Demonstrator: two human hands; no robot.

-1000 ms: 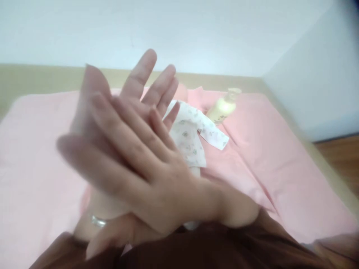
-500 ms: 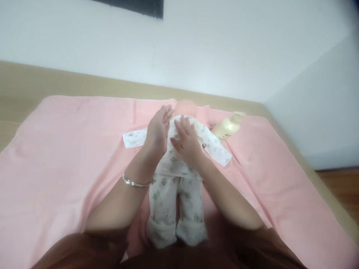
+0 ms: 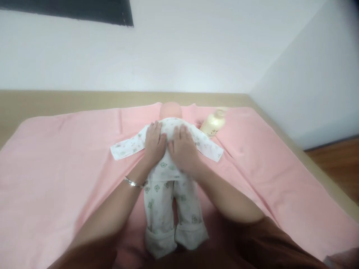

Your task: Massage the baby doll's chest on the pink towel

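A baby doll [image 3: 171,172] in a white patterned top and trousers lies lengthwise before me, arms spread. Its smooth pink head [image 3: 170,110] points away from me, and no face shows. My left hand [image 3: 154,145] rests flat on the left of its upper body, fingers stretched toward the head. On the right of the upper body lies my right hand [image 3: 183,149], also flat with its fingers extended. The two thumbs are close together near the doll's midline. A silver bangle [image 3: 134,182] circles my left wrist.
Under the doll spreads a creased pink blanket [image 3: 61,168] on a pale wooden surface [image 3: 42,102]. A cream bottle [image 3: 213,122] lies tilted beside the doll's right-hand sleeve. White wall [image 3: 182,56] rises behind, with a dark panel [image 3: 84,11] at upper left.
My left hand has turned from edge-on, beside the doll's shoulder, to palm down on its upper body. The right hand stays on the doll. The camera view has shifted.
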